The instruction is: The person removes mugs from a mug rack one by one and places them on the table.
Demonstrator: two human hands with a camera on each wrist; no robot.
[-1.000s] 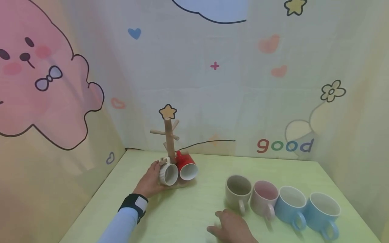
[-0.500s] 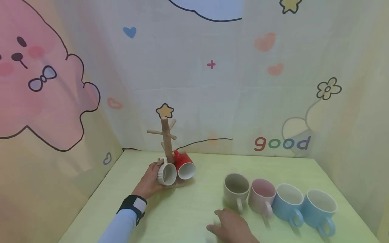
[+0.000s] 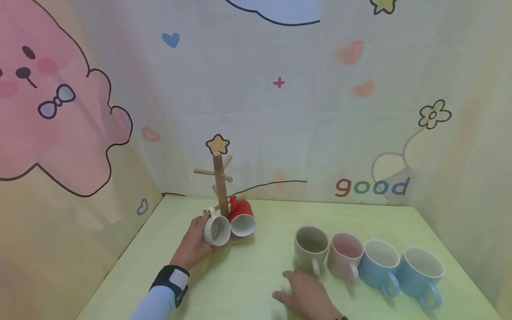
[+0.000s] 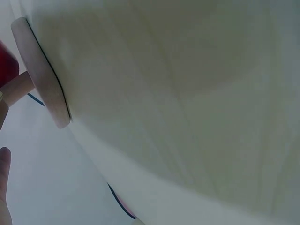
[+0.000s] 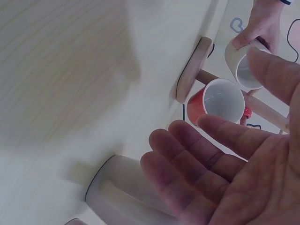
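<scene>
My left hand [image 3: 192,246] grips a white ribbed mug [image 3: 217,230] on the left of a wooden mug tree [image 3: 220,184]. The mug lies tilted, its mouth toward me. Its handle is up by a lower peg; whether the peg still passes through it, I cannot tell. Beside it a red mug [image 3: 242,212] with a white inside hangs on the tree, mouth forward. In the right wrist view my right hand [image 5: 225,173] has its fingers spread, holding nothing. A taupe mug [image 3: 311,246] stands closest to that hand. The left wrist view shows mostly tabletop and the tree's base [image 4: 42,70].
To the right of the taupe mug stand a pink mug [image 3: 345,256] and two blue mugs [image 3: 378,264], upright in a row with handles toward me. Upper pegs [image 3: 204,171] stick out from the tree. A patterned cloth [image 3: 256,111] hangs behind the pale table [image 3: 240,284].
The left hand has drawn the white mug slightly left and outward from the post. The red mug has turned a little toward the front. My right hand stays nearly still.
</scene>
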